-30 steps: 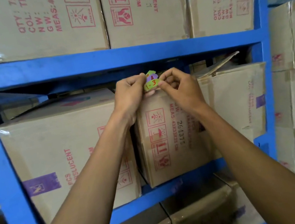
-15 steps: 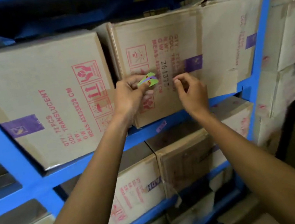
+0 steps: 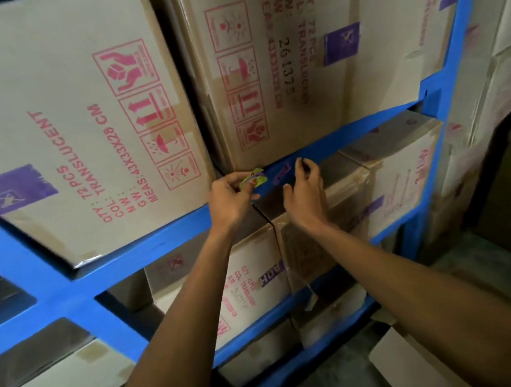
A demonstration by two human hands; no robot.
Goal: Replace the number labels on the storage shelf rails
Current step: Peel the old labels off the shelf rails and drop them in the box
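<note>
I see a blue steel shelf (image 3: 60, 292); two cardboard cartons (image 3: 37, 105) stand side by side on its rail (image 3: 343, 140), which bears a purple label (image 3: 280, 173). More cartons (image 3: 391, 176) fill the level below.

Rail (image 3: 334, 142) front open to reach; cartons (image 3: 275, 63) tight above, boxes (image 3: 391, 176) below.

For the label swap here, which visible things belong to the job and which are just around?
Job: small green and yellow number labels pinched in left hand; purple label stuck on blue metal shelf rail; right hand reaching toward it.
Around: brown cardboard boxes; grey floor.
</note>
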